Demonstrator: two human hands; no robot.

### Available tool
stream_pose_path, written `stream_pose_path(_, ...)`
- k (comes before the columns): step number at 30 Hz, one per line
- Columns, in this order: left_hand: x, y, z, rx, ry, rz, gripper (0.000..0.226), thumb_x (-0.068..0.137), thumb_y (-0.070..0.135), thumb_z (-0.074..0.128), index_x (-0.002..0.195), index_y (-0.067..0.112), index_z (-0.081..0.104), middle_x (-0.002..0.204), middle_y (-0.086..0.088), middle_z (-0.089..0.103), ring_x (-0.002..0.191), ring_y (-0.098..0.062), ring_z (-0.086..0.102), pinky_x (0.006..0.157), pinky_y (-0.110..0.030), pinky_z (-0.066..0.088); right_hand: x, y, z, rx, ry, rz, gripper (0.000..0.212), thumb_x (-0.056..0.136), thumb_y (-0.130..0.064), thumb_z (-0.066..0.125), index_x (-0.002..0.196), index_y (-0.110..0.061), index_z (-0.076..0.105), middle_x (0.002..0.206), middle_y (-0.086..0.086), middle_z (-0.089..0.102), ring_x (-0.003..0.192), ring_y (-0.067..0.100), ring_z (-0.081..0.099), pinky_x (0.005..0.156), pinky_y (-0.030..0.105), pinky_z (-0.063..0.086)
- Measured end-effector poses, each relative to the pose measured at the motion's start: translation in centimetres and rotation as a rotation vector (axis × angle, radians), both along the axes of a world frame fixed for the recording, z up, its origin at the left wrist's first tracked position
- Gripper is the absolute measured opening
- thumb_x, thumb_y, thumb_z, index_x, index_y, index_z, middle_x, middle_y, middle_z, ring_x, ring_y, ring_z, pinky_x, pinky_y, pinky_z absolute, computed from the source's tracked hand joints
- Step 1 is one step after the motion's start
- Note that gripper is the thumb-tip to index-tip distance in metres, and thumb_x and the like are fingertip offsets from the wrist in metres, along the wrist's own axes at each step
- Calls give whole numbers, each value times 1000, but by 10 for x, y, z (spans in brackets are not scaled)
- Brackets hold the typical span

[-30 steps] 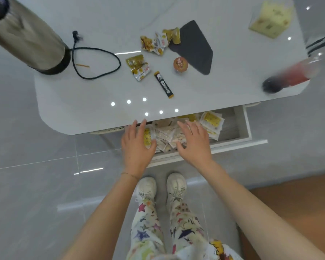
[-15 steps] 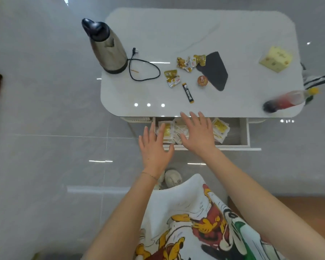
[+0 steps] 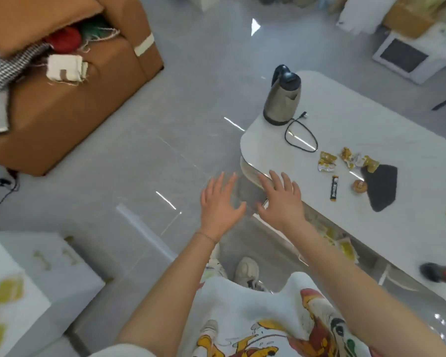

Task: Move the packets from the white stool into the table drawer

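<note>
At the lower left of the frame the white stool (image 3: pixel 23 276) is seen, with blurred yellow packets (image 3: pixel 9 289) lying on its top; these are judged to be the stock not yet moved, which would explain why the view is turned toward that side. Near the centre, the left hand (image 3: pixel 218 204) is held in the air above the grey floor, palm down, fingers spread wide, with nothing in it. Just beside it, the right hand (image 3: pixel 281 199) is held in the same flat, splayed posture over the rounded corner of the white table (image 3: pixel 371 130); whether that edge is touched cannot be told. Nothing is gripped by it either. Both hands are judged to be free and ready for a further pick-up. Toward the lower right, below the table edge, the drawer (image 3: pixel 386 273) stands open, and yellow packets in the drawer (image 3: pixel 345 247) are partly visible. On the tabletop a kettle (image 3: pixel 282 99) and loose wrappers (image 3: pixel 327 161) lie apart from the task.
</note>
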State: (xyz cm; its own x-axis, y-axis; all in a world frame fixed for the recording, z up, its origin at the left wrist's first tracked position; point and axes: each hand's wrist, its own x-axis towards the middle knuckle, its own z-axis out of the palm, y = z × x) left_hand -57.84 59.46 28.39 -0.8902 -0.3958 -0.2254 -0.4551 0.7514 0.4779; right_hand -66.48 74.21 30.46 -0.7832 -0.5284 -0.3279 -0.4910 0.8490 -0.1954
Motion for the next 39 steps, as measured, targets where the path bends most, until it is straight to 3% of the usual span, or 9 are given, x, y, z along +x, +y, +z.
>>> stream_pose_path(10, 135, -130, 30, -26, 96, 508, 77, 82, 49, 56, 150, 30, 27, 158, -2, 24, 147, -27, 15, 118, -40, 14, 75, -174, 48, -61, 46, 494, 75, 89, -45, 48, 152, -32, 10, 157, 4, 23, 145, 32, 15, 117, 45, 13)
stream_pose_path(15, 223, -188, 26, 6, 69, 687, 76, 86, 44, 60, 151, 31, 22, 160, -3, 18, 148, -25, 13, 118, -40, 12, 137, -265, 51, -29, 66, 654, 76, 90, -45, 46, 153, -32, 5, 156, 3, 24, 145, 31, 16, 117, 45, 13)
stream_pose_path(22, 357, -275, 36, -12, 70, 847, 76, 86, 46, 59, 151, 31, 22, 159, -2, 20, 147, -25, 13, 118, -41, 13, 251, -388, 50, -11, 39, 804, 76, 91, -45, 47, 153, -31, 6, 153, 3, 30, 143, 30, 19, 116, 44, 15)
stream_pose_path(26, 430, -316, 39, -3, 71, 951, 87, 71, 63, 36, 151, 31, 24, 159, -2, 22, 148, -26, 13, 117, -41, 13, 310, -447, 51, -1, 20, 848, 74, 91, -45, 46, 152, -31, 5, 152, 3, 29, 143, 30, 19, 116, 44, 15)
stream_pose_path(30, 484, -344, 34, 13, 56, 1052, 95, 64, 68, 26, 151, 31, 25, 160, -2, 19, 148, -26, 12, 117, -42, 13, 357, -498, 54, 23, 17, 899, 74, 92, -46, 45, 152, -31, 6, 152, 4, 30, 142, 30, 20, 116, 44, 17)
stream_pose_path(39, 592, -384, -7, 86, 5, 1267, 92, 66, 65, 32, 150, 27, 29, 159, -5, 23, 147, -30, 15, 116, -47, 16, 444, -587, 27, 93, -29, 1048, 73, 92, -46, 44, 153, -31, 5, 155, 4, 26, 144, 29, 17, 117, 45, 16)
